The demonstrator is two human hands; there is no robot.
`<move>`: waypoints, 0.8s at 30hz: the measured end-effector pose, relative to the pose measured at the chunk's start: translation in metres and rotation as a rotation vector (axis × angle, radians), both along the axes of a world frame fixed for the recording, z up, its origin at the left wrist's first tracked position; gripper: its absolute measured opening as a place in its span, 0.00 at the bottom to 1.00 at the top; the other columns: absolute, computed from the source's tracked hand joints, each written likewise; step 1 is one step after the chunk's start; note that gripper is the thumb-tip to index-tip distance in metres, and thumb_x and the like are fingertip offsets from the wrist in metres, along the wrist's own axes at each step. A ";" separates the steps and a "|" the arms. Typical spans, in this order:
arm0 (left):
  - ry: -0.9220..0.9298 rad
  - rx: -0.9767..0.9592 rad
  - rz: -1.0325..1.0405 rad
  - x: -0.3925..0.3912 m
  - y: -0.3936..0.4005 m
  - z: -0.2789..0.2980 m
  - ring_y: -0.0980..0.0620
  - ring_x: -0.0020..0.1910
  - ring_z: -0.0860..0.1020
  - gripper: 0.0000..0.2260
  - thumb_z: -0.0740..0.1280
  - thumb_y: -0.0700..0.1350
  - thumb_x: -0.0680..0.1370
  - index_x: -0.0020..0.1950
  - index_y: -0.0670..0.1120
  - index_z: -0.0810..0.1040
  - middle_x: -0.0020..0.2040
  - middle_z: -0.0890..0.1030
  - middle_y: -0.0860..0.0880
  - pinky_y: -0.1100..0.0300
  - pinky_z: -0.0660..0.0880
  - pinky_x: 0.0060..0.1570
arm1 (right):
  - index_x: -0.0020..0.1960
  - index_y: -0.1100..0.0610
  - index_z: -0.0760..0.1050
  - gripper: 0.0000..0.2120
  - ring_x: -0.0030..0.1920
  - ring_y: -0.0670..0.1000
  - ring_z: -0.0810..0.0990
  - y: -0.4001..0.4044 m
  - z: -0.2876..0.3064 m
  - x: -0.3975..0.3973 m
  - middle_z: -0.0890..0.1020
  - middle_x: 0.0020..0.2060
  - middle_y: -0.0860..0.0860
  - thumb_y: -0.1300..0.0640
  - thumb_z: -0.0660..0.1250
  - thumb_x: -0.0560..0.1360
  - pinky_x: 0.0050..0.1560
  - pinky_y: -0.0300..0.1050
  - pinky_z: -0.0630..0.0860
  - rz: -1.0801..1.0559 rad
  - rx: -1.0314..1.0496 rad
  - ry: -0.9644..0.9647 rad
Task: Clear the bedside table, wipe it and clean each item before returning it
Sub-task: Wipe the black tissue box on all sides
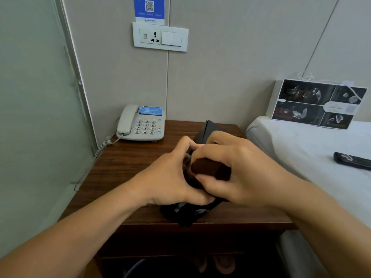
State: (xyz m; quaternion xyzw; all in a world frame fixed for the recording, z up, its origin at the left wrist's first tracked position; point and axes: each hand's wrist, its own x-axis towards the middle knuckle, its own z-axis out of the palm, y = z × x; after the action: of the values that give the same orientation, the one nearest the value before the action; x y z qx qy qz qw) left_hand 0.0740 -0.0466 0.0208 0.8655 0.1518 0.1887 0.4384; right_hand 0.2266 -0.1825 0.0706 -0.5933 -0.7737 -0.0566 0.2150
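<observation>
From the head camera, both hands meet over the middle of the wooden bedside table (128, 169). The left hand (170, 173) and the right hand (239, 173) each have their fingers curled round a dark box-shaped item (208, 167), which sits above the front half of the tabletop. A black cloth (186, 212) hangs out under the hands and touches the table's front edge. The hands seem to be rubbing or wrapping the item with it, though that is a judgement.

The task looks partly done. A remote control (351, 160) and a printed box (317, 104) lie on the bed (301, 141) to the right, apparently cleared off the table. A corded telephone (142, 123) stands at the back left corner of the table, so clearing seems incomplete, or that piece has already gone back; I cannot tell which. Whether the tabletop has been wiped is not visible. The items on the bed are not yet returned.

The dark item is mostly covered by fingers and blurred, so its identity is unclear. A dark flap rises behind the right hand; whether it belongs to the item is uncertain. The remote control is cut off by the right edge.
</observation>
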 end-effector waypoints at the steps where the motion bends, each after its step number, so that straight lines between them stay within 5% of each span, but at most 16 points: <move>1: -0.013 0.003 0.005 0.000 0.000 0.000 0.52 0.49 0.83 0.34 0.84 0.51 0.60 0.57 0.58 0.68 0.48 0.83 0.52 0.42 0.81 0.53 | 0.58 0.44 0.80 0.12 0.42 0.49 0.76 0.003 -0.001 -0.002 0.73 0.45 0.47 0.45 0.68 0.75 0.41 0.52 0.77 0.002 0.013 0.001; 12: 0.055 -0.010 -0.003 0.001 0.002 0.001 0.57 0.59 0.81 0.41 0.84 0.57 0.59 0.65 0.67 0.63 0.61 0.79 0.55 0.48 0.79 0.62 | 0.52 0.41 0.80 0.07 0.43 0.48 0.78 -0.023 0.014 0.015 0.74 0.45 0.44 0.48 0.72 0.75 0.42 0.49 0.76 0.054 -0.199 -0.047; 16: 0.024 0.006 -0.001 0.002 -0.002 0.002 0.58 0.51 0.82 0.33 0.84 0.52 0.61 0.57 0.61 0.67 0.51 0.82 0.56 0.50 0.80 0.53 | 0.57 0.43 0.80 0.11 0.42 0.48 0.77 -0.004 0.005 0.003 0.74 0.45 0.46 0.46 0.69 0.75 0.41 0.52 0.77 0.008 -0.032 -0.012; 19: -0.027 -0.003 0.006 0.001 -0.001 0.001 0.51 0.50 0.83 0.33 0.83 0.51 0.59 0.55 0.52 0.67 0.47 0.82 0.52 0.41 0.80 0.51 | 0.60 0.48 0.80 0.15 0.43 0.51 0.76 0.009 -0.002 -0.013 0.74 0.46 0.49 0.46 0.67 0.76 0.41 0.53 0.77 -0.008 0.058 -0.030; 24: 0.003 0.019 -0.007 0.003 -0.003 0.002 0.56 0.49 0.83 0.34 0.85 0.52 0.60 0.56 0.61 0.67 0.49 0.83 0.55 0.51 0.79 0.50 | 0.54 0.46 0.81 0.08 0.42 0.47 0.77 -0.009 0.016 0.001 0.74 0.45 0.46 0.51 0.72 0.74 0.43 0.47 0.76 0.055 -0.105 -0.047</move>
State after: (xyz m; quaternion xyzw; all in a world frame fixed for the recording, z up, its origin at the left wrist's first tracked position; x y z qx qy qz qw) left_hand 0.0775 -0.0493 0.0227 0.8705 0.1478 0.1872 0.4304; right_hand 0.2276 -0.1912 0.0869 -0.5809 -0.7964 -0.0236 0.1669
